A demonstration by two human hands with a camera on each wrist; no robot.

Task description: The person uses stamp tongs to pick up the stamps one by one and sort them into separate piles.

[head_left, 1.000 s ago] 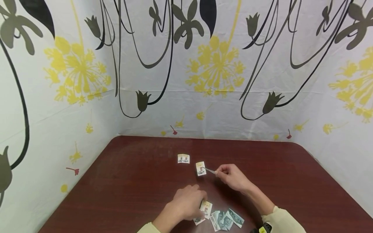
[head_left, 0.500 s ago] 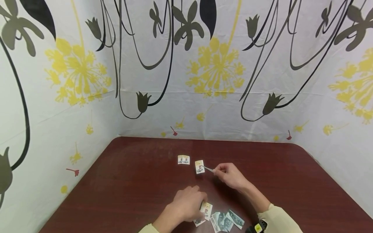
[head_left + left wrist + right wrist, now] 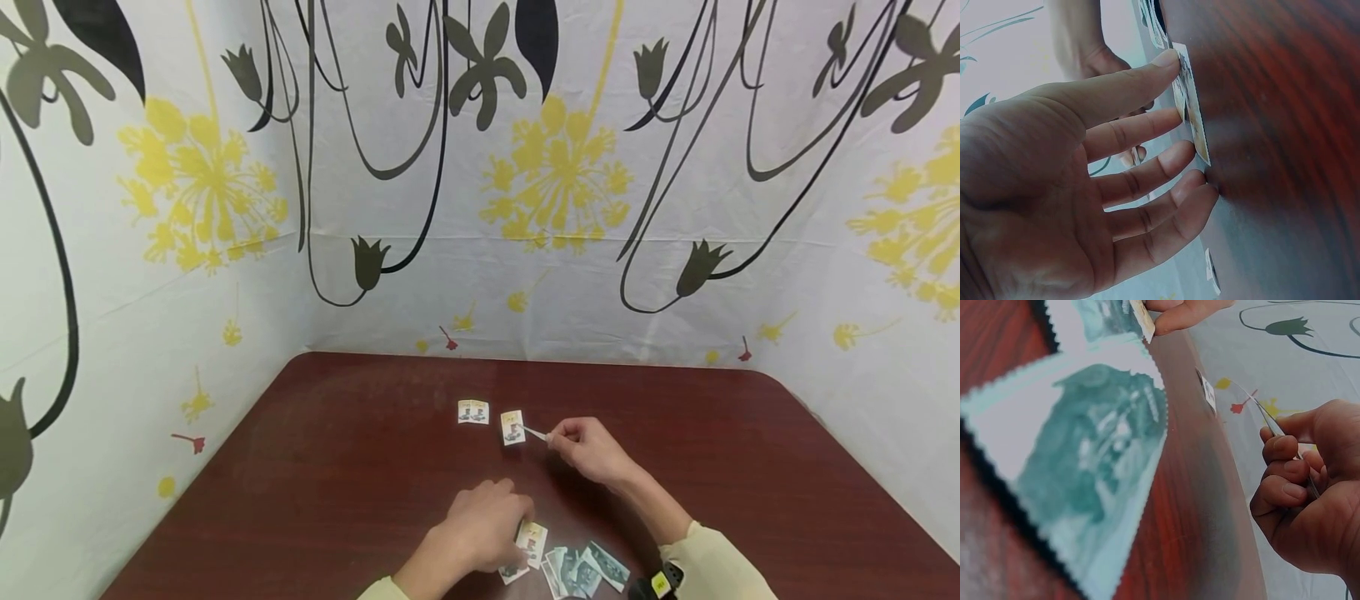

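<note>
Head view: a person works over a dark red tabletop (image 3: 360,467). Slightly below the centre, a single stamp (image 3: 511,436) meets the tips of tweezers (image 3: 535,432), which the right hand (image 3: 591,450), between three and four o'clock from it, pinches in bent fingers. Whether the stamp is off the surface, I cannot tell. A pair of stamps (image 3: 473,412) lies near it, towards ten o'clock. The left hand (image 3: 487,523), between six and seven o'clock, is loosely spread, its fingertips touching yellow-topped stamps (image 3: 533,537); green stamps (image 3: 576,571) overlap at its four o'clock. Apparently the step is placing the single stamp; the next move probably calls for steady tweezers, lowering it flat beside the pair, then releasing gently.
</note>
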